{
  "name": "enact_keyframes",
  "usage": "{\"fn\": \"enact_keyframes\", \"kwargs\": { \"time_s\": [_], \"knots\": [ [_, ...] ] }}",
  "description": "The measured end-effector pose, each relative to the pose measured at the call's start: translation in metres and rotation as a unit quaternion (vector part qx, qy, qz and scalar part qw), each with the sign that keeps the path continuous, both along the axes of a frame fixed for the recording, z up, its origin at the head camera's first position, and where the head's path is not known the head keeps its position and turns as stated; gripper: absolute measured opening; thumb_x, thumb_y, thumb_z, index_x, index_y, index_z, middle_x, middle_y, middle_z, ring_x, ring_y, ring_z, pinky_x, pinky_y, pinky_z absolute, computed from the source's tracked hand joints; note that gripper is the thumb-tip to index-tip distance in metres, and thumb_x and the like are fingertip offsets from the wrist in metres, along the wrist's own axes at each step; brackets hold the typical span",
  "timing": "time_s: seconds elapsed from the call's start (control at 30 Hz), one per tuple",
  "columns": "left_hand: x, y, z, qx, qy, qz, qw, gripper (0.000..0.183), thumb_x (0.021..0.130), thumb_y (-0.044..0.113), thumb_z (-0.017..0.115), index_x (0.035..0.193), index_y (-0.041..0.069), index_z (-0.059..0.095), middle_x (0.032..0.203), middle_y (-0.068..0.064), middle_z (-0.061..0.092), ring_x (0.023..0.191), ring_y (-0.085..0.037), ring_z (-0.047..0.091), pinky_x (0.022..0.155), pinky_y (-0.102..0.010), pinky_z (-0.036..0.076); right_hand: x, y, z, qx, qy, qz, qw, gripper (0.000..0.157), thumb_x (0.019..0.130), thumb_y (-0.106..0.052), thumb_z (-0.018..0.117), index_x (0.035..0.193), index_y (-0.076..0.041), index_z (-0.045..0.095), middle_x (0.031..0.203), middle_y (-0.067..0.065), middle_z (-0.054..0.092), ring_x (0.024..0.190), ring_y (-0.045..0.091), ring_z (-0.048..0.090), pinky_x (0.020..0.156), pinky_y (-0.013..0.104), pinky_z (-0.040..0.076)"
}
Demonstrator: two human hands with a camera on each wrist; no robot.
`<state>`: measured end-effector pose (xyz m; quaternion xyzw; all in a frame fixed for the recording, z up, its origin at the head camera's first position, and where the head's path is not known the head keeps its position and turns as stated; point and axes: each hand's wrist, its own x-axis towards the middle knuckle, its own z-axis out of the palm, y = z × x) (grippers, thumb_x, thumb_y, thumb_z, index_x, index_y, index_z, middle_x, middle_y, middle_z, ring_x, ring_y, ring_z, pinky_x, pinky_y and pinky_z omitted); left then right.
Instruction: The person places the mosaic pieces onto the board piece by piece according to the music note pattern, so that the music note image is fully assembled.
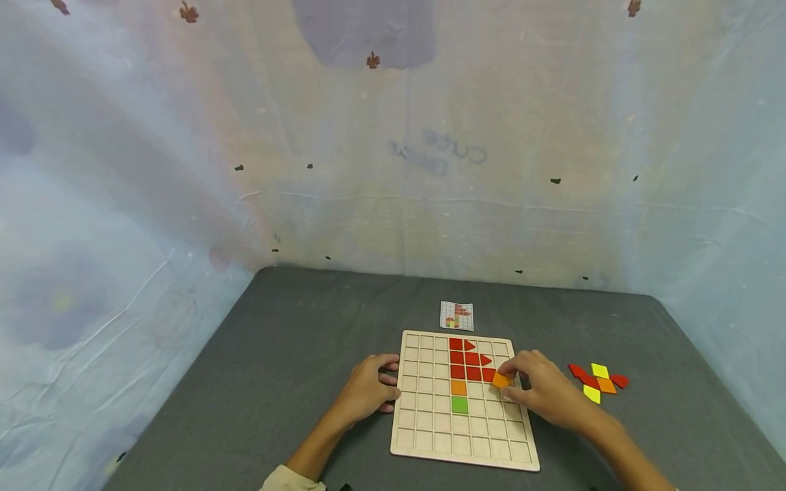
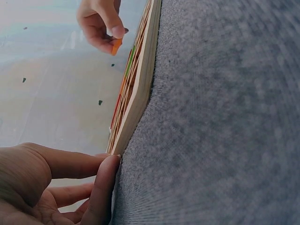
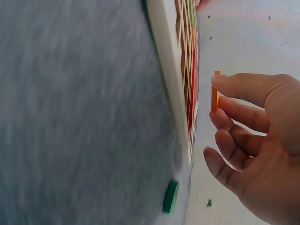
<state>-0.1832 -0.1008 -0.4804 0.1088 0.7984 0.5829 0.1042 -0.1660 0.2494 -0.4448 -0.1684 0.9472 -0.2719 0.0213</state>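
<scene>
A pale wooden grid board (image 1: 424, 423) lies on the dark table, with red, orange and green tiles set in its cells. My right hand (image 1: 549, 392) pinches an orange tile (image 1: 500, 380) between thumb and fingertips. In the right wrist view this tile (image 3: 215, 91) stands on edge, apart from the board. The head view places it over the right part of the board, beside the third row's last red square (image 1: 488, 374). My left hand (image 1: 364, 389) touches the board's left edge with index finger and thumb; the left wrist view shows these fingertips (image 2: 111, 161) against the rim.
Several loose red, yellow and orange tiles (image 1: 605, 386) lie right of the board. A small printed card (image 1: 457, 316) with a coloured grid pattern lies behind it. A green block (image 3: 170, 197) shows on the cloth in the right wrist view. A patterned sheet (image 1: 405, 204) hangs behind the table.
</scene>
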Motion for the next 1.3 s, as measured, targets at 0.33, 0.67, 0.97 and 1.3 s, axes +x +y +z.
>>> {"fn": "enact_keyframes", "kwargs": {
  "time_s": [0.33,0.67,0.97,1.3],
  "knots": [
    [0.000,0.000,0.001,-0.005,0.004,0.001,1.0000,0.065,0.084,-0.008,0.077,0.146,-0.006,0.056,0.131,-0.018,0.059,0.105,-0.025,0.065,0.059,-0.036,0.065,0.007,-0.022,0.002,-0.010,0.015,0.063,0.998,0.020,0.094,-0.024,0.081,0.111,-0.021,0.073,0.112,-0.010,0.062,0.104,0.012,0.054,0.088,0.035,0.054],
    [-0.001,0.001,0.002,-0.006,0.001,0.006,1.0000,0.065,0.084,-0.008,0.077,0.146,-0.005,0.057,0.131,-0.017,0.060,0.103,-0.024,0.066,0.059,-0.034,0.065,0.014,-0.041,0.001,-0.013,0.013,0.108,0.994,0.020,0.093,-0.022,0.081,0.111,-0.020,0.072,0.107,-0.012,0.060,0.101,0.008,0.053,0.086,0.032,0.055],
    [-0.002,0.000,0.000,-0.004,0.005,0.002,1.0000,0.065,0.084,-0.009,0.077,0.145,-0.007,0.057,0.130,-0.018,0.060,0.103,-0.024,0.066,0.058,-0.033,0.065,0.022,-0.051,0.001,-0.017,-0.017,0.126,0.992,0.023,0.094,-0.031,0.082,0.112,-0.021,0.073,0.107,-0.012,0.060,0.101,0.009,0.054,0.086,0.032,0.055],
    [-0.002,0.000,-0.001,-0.007,0.001,0.003,1.0000,0.064,0.084,-0.008,0.076,0.145,-0.006,0.057,0.130,-0.017,0.060,0.102,-0.022,0.066,0.059,-0.032,0.065,0.025,-0.057,-0.001,-0.011,-0.052,0.128,0.990,0.021,0.094,-0.032,0.082,0.111,-0.023,0.075,0.104,-0.017,0.061,0.102,0.009,0.052,0.087,0.030,0.053]
  ]
}}
